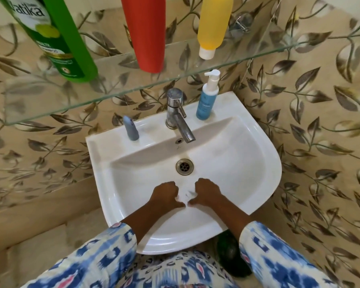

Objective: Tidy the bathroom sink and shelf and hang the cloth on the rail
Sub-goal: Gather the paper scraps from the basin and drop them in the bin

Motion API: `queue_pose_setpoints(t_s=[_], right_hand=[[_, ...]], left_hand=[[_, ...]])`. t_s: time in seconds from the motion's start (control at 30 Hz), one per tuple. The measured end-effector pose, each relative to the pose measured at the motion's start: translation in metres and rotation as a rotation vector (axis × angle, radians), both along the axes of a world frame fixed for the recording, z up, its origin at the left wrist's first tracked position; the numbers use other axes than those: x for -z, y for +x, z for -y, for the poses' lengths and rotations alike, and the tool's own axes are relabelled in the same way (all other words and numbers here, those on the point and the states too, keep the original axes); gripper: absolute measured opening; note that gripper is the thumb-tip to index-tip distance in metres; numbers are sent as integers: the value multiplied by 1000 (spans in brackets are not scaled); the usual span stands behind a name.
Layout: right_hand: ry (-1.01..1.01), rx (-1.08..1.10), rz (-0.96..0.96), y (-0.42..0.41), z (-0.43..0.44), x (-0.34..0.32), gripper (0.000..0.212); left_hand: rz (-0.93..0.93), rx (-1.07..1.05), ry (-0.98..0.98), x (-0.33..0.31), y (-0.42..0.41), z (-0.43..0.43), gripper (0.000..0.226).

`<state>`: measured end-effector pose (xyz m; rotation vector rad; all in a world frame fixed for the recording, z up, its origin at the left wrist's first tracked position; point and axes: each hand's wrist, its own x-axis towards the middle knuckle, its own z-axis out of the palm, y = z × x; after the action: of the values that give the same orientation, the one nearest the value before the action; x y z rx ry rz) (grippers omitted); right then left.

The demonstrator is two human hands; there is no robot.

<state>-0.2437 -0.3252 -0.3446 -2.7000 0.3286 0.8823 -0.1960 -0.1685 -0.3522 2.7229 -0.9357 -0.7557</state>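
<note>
Far left of the frame is mostly leaf-pattern wall tile, and the green shampoo bottle (56,36) up in the upper left is cut off by the top edge, so only part of the label reads. It stands on the glass shelf (258,57), which runs across the whole upper half and overhangs the back of the sink (247,163). Next along on the shelf is a red bottle (148,32), also chopped off at the top.

On the sink's back ledge, left side, there's a small grey tube-ish thing (131,128), can't really tell what it is. Plenty of bare white basin around the drain (184,166), nothing sitting in the bowl.

My left hand (165,195) is lower centre, curled into a fist over the front of the basin, thumb poking toward the middle. Between my fists there's something white and wet-looking (187,194), probably the cloth, but it blends into the porcelain so I honestly can't say for sure. My right hand (208,192) mirrors it, also balled up tight, thumb tip nearly touching the other one.

Above that, the tap (178,113) sits centre back, its spout reaching out over the bowl. Right of it is a blue pump bottle (207,98) tucked under the shelf edge, and a yellow bottle (213,26) standing cap-down on the shelf. Both of my patterned sleeves (104,258) run off the bottom edge.
</note>
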Motion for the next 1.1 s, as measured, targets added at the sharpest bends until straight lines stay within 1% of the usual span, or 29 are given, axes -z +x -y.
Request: queue_pose_setpoints(t_s=[0.03, 0.07, 0.13, 0.2, 0.23, 0.27, 0.3, 0.33, 0.37, 0.43, 0.5, 0.53, 0.6, 0.67, 0.73, 0.8, 0.83, 0.87, 0.9, 0.93, 0.97, 1.0, 1.03, 1.07, 1.1], right_hand=[[-9, -24, -8, -2, -7, 2, 60], [8, -26, 7, -3, -12, 4, 48], [42, 21, 21, -2, -18, 4, 17], [40, 72, 24, -1, -21, 3, 37], [52, 103, 28, -2, -21, 3, 40], [63, 114, 47, -4, -22, 1, 38], [67, 121, 48, -5, -22, 1, 30], [72, 123, 52, -7, -22, 0, 23], [83, 145, 51, -9, -22, 0, 21], [119, 210, 69, -13, -23, 1, 32], [160, 283, 114, -16, -26, 2, 32], [166, 315, 127, -16, -29, 2, 32], [205, 386, 161, -18, -33, 2, 39], [294, 491, 213, -19, -38, 0, 46], [421, 656, 269, -21, -43, -5, 52], [523, 846, 292, -24, -47, -11, 52], [580, 956, 287, -26, -48, -14, 49], [641, 1080, 286, -27, -49, -17, 42], [698, 1200, 290, -28, -50, -22, 31], [747, 1302, 306, -28, -51, -27, 22], [797, 1386, 344, -28, -51, -31, 18], [851, 1441, 387, -28, -51, -34, 20], [901, 1492, 443, -27, -51, -39, 24], [960, 1563, 509, -28, -52, -43, 28], [1025, 1638, 580, -29, -53, -46, 31]], left_hand=[[1, 26, 41, 3, -4, 0, 46], [1, 28, 59, 5, -8, 0, 40], [3, 2, 55, 8, -11, -1, 26], [-19, -11, 31, 8, -10, -1, 18], [-47, -9, 8, 7, -7, -1, 14], [-82, -6, -20, 6, -5, -3, 10], [-117, 2, -47, 5, -3, -4, 8], [-140, 17, -60, 4, -2, -4, 10], [-148, 44, -60, 4, -1, -5, 14], [-153, 108, -27, 1, -1, -6, 24], [-162, 173, 20, -1, -1, -7, 30], [-151, 218, 43, -1, 0, -7, 28], [-83, 316, 90, -1, -1, -7, 20], [-7, 416, 139, 0, -3, -7, 22], [37, 500, 163, 1, -5, -8, 24], [-4, 483, 125, 0, -4, -9, 23], [-54, 379, 36, -3, -3, -10, 18], [-126, 213, -111, -6, -2, -10, 7], [-229, -14, -270, -12, -1, -9, 10], [-382, -267, -423, -18, 0, -7, 22], [-585, -508, -558, -23, 1, -3, 27], [-797, -725, -656, -29, 1, 1, 25], [-991, -875, -732, -32, 0, 6, 21], [-1157, -947, -804, -36, -2, 12, 19], [-1278, -978, -868, -39, -5, 18, 18]])
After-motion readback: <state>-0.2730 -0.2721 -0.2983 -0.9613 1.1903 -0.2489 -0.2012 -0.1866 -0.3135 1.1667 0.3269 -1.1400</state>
